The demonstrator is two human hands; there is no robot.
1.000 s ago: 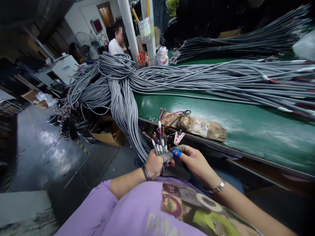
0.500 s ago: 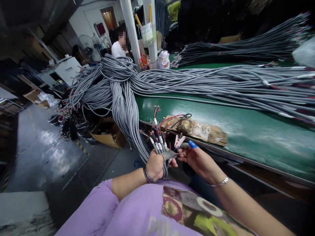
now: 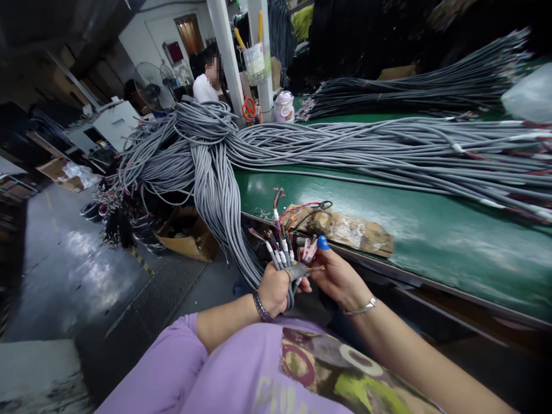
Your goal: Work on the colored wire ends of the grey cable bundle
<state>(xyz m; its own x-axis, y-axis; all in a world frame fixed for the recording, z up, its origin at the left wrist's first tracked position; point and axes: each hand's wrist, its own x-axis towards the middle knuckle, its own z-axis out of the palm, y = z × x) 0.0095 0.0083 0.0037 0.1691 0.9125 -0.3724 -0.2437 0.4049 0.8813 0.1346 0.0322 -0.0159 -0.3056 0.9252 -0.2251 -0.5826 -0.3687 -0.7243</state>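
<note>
My left hand (image 3: 275,290) is closed around a bunch of grey cables (image 3: 282,259). Their ends point up, with white bands and loose coloured wires fanning out. A grey covering wraps my left thumb, which lies across the cables. Right beside it, my right hand (image 3: 338,275) has its fingers drawn together at a small pink clip (image 3: 309,250), and its thumb wears a blue tip (image 3: 323,242). A thin stripped wire end (image 3: 317,268) shows between the two hands. The right fingertips are partly hidden.
A taped wooden board (image 3: 357,231) with red and black leads lies along the edge of the green table (image 3: 431,221). Long grey cables (image 3: 345,141) stretch across the table and droop off its left end. Below stands a cardboard box (image 3: 185,236). A person (image 3: 206,86) is farther back.
My right hand has moved left to the pink clip, and its blue-tipped thumb is now beside it. My left hand keeps its grip on the cables. The view has shifted slightly.
</note>
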